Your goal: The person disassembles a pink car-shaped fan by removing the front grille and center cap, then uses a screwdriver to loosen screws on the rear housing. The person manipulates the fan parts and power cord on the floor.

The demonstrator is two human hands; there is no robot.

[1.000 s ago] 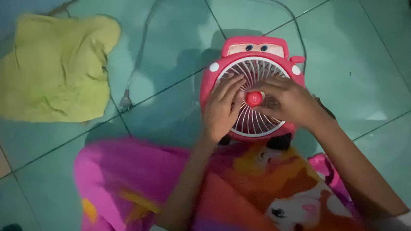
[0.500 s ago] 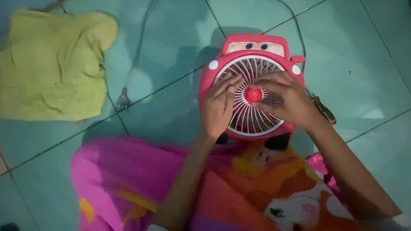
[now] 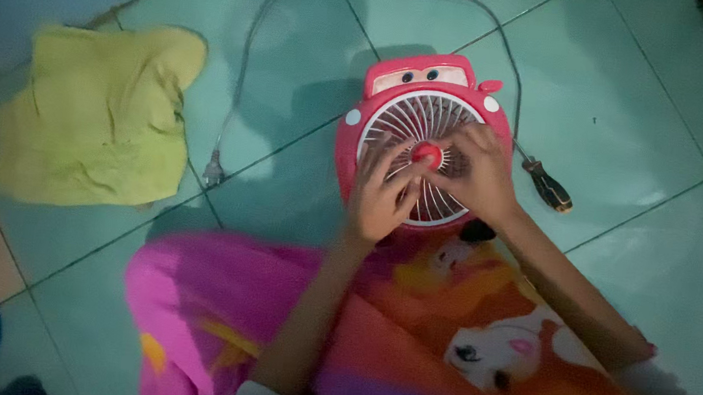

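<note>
Fan (image 3: 416, 85) lies grille-up on the floor (image 3: 631, 103), so both hands reach it: left hand (image 3: 378, 198) spread flat steadying, right hand (image 3: 476, 176) pinching the red hub (image 3: 426, 151); screwdriver (image 3: 547, 186) beside

Open tile floor (image 3: 656, 105) right of and beyond fan (image 3: 428, 94). Grey cord (image 3: 249, 61) loops around fan top and left side, plug (image 3: 213, 173) near yellow cloth (image 3: 96, 116). Screwdriver (image 3: 549, 188) lies just right of fan. Pink fabric (image 3: 216, 296) blocks near side
</note>
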